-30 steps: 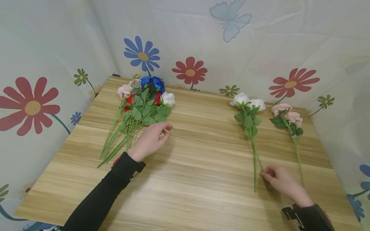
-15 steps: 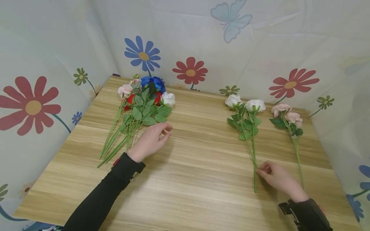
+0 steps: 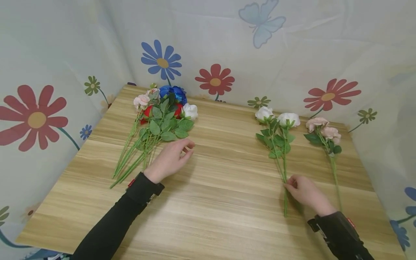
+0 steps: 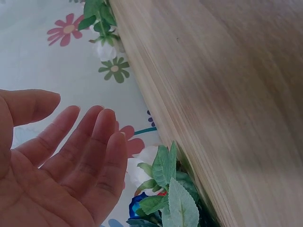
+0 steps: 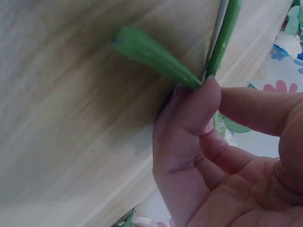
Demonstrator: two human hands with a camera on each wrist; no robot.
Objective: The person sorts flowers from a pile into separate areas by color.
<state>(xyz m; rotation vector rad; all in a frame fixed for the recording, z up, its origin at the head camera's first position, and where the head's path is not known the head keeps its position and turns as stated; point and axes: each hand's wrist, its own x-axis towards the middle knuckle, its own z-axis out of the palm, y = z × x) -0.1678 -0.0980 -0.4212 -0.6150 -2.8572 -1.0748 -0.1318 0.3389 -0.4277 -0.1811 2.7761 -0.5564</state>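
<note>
My right hand (image 3: 307, 193) pinches a green stem (image 5: 156, 59) between thumb and index fingertip, over the right part of the table. It belongs to one of two artificial white roses, the left bloom (image 3: 264, 114) and the right bloom (image 3: 288, 120). Their stems cross right at my fingertips, and their leaves overlap. My left hand (image 3: 170, 157) hovers palm inward beside a bunch of flowers, its fingers (image 4: 87, 158) relaxed and holding nothing. That bunch holds a blue flower (image 3: 175, 94), red blooms partly hidden by leaves, a white rose (image 3: 190, 111) and pink flowers (image 3: 141, 102).
Right of the white roses lies a pink flower stem (image 3: 326, 133) with two blooms. Everything lies on a wood-grain table (image 3: 221, 202). A white curtain (image 3: 286, 68) printed with flowers and a butterfly stands behind the table and along both sides.
My right hand has moved left and slightly away from me with the pinched stem. The two white roses have spread apart, one bloom shifting left. My left hand stays in place.
</note>
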